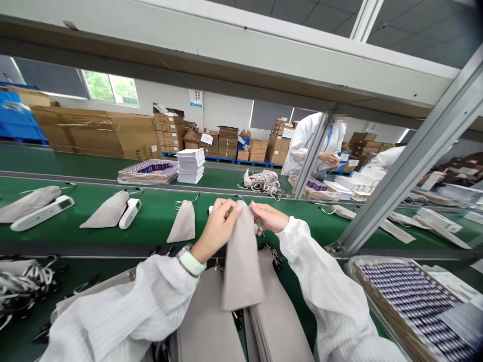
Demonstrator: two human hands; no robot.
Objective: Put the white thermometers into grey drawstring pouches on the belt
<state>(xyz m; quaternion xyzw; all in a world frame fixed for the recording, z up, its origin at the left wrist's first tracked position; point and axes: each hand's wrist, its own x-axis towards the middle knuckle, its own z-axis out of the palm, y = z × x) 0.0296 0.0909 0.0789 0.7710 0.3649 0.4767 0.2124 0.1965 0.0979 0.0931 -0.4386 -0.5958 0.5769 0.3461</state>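
Note:
A light grey drawstring pouch [243, 266] hangs upright in front of me, its closed bottom edge downward. My left hand [221, 221] pinches the pouch's top edge on the left. At the top right, my right hand [268, 217] has its fingers closed at the pouch mouth, partly hidden; whether they hold fabric or cord is hard to see. Beneath lie stacks of flat grey pouches [279, 311]. On the green conveyor belt [151, 213] beyond, a smaller-looking pouch [183, 221] lies left of my hands. Farther left, white handheld devices [130, 213] rest beside pouches.
A tray of striped batteries [415, 296] stands at right, and another battery tray [149, 171] behind the belt beside a paper stack [190, 166]. A metal post [407, 151] rises at right under an overhead shelf [226, 45]. A person in white [302, 141] stands across the line.

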